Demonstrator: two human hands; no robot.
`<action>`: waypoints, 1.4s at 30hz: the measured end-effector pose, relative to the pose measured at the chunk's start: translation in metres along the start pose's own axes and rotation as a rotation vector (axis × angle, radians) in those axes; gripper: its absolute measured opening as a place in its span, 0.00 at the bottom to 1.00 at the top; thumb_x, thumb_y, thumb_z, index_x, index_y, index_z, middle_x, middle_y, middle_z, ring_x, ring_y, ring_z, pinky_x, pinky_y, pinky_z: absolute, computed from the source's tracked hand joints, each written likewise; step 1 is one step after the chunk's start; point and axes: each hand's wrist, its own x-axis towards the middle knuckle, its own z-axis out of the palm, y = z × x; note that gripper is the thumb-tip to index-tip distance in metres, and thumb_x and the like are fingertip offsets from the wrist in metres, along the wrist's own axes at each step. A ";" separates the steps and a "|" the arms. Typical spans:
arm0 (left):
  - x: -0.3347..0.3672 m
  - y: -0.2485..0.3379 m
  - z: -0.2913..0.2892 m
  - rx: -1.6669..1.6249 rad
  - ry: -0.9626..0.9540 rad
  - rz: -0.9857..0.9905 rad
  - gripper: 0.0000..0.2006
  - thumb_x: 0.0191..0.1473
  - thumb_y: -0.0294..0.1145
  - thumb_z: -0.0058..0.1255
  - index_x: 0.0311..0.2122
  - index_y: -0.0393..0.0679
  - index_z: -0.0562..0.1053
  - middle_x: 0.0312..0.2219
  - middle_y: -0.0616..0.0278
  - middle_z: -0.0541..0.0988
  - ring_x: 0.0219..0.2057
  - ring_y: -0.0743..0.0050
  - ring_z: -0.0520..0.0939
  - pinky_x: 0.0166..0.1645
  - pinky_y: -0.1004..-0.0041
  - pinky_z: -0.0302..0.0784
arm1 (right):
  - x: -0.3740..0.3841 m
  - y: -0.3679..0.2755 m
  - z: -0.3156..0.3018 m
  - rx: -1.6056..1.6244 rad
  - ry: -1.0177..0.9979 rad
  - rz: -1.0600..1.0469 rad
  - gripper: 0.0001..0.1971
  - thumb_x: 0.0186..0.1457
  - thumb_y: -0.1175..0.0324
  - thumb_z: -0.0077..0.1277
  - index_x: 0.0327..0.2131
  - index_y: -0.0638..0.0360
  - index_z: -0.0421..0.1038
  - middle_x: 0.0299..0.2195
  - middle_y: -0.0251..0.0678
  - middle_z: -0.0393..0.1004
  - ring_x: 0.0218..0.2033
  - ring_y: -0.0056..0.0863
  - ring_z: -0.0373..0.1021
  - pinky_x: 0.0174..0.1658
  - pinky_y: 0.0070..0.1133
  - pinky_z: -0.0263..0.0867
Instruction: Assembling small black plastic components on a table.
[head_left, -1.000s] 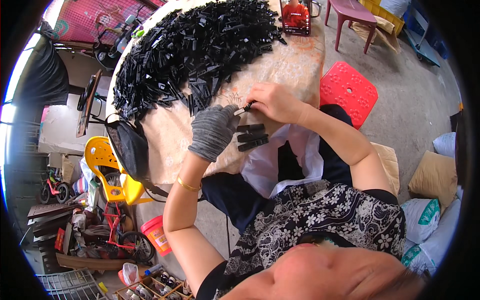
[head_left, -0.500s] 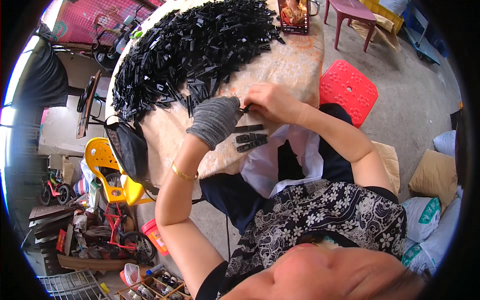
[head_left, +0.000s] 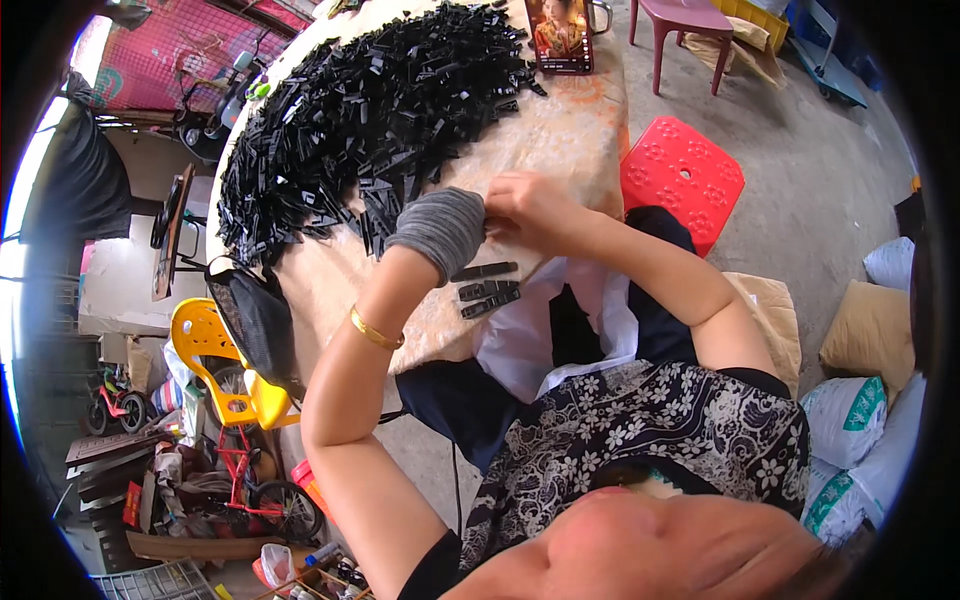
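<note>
Both hands meet over the near part of a table with a cream patterned cloth [head_left: 565, 125]. My left hand [head_left: 440, 232], in a grey knit glove, is closed, its fingertips hidden behind the glove's back. Against it, my right hand [head_left: 530, 210] is bare, with fingers curled in a pinch. Whatever lies between them is hidden now. Just below the hands, several flat black plastic pieces [head_left: 489, 296] lie side by side near the table edge. A big heap of similar black plastic pieces [head_left: 370, 110] covers the table's far left, some loose ones reaching close to my left glove.
A phone [head_left: 561, 40] stands at the far table edge before a mug. Right of the table is a red stool [head_left: 685, 175]; a yellow chair [head_left: 205, 325] and black bag [head_left: 258, 320] are at left. White plastic [head_left: 515, 320] drapes over my lap. Sacks [head_left: 845, 420] lie at right.
A small black piece showed between my fingers earlier; now it is out of sight. My hands have drawn closer together. The whole view has shifted slightly.
</note>
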 end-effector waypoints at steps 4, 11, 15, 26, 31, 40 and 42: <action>0.007 0.001 0.013 0.023 0.024 0.013 0.09 0.49 0.32 0.48 0.28 0.39 0.77 0.26 0.47 0.79 0.32 0.52 0.81 0.37 0.60 0.76 | -0.010 0.007 -0.008 -0.051 -0.053 0.096 0.09 0.38 0.67 0.59 0.27 0.54 0.73 0.28 0.34 0.70 0.33 0.36 0.69 0.36 0.31 0.65; 0.006 -0.010 0.018 -0.035 0.020 0.003 0.14 0.48 0.41 0.52 0.29 0.38 0.76 0.25 0.46 0.79 0.30 0.50 0.80 0.38 0.61 0.75 | 0.000 -0.003 -0.002 -0.122 -0.045 -0.016 0.07 0.39 0.65 0.58 0.25 0.52 0.73 0.29 0.31 0.70 0.35 0.32 0.69 0.41 0.29 0.62; 0.003 -0.011 0.020 -0.065 0.059 -0.013 0.16 0.48 0.43 0.52 0.29 0.38 0.75 0.24 0.47 0.78 0.29 0.49 0.80 0.36 0.60 0.75 | -0.007 0.006 -0.005 -0.133 -0.045 -0.004 0.05 0.41 0.67 0.57 0.25 0.53 0.73 0.28 0.30 0.70 0.35 0.31 0.69 0.41 0.29 0.62; -0.032 -0.013 0.063 -0.578 0.342 -0.087 0.31 0.47 0.29 0.50 0.58 0.45 0.57 0.24 0.49 0.77 0.28 0.49 0.79 0.33 0.61 0.74 | 0.010 0.006 -0.012 0.443 -0.236 0.180 0.08 0.47 0.70 0.54 0.32 0.62 0.75 0.30 0.42 0.76 0.34 0.38 0.73 0.37 0.27 0.67; -0.044 0.012 0.058 -0.533 0.364 -0.083 0.36 0.45 0.23 0.50 0.61 0.49 0.54 0.28 0.50 0.78 0.28 0.51 0.79 0.32 0.64 0.75 | 0.021 -0.007 -0.021 0.388 -0.553 0.259 0.10 0.46 0.69 0.57 0.33 0.62 0.76 0.29 0.44 0.77 0.31 0.39 0.74 0.37 0.27 0.67; -0.068 -0.018 0.064 -0.585 0.622 -0.312 0.18 0.51 0.43 0.54 0.44 0.44 0.73 0.28 0.52 0.77 0.27 0.54 0.79 0.34 0.63 0.74 | 0.013 0.005 -0.020 0.385 -0.592 0.011 0.08 0.45 0.69 0.57 0.29 0.61 0.77 0.25 0.40 0.75 0.29 0.35 0.73 0.33 0.25 0.67; -0.072 -0.045 0.082 -0.537 0.747 -0.393 0.17 0.52 0.46 0.52 0.38 0.43 0.75 0.27 0.51 0.78 0.28 0.52 0.79 0.34 0.62 0.73 | 0.023 0.004 -0.017 0.433 -0.525 0.159 0.08 0.47 0.67 0.56 0.30 0.61 0.77 0.26 0.40 0.74 0.30 0.36 0.72 0.33 0.27 0.67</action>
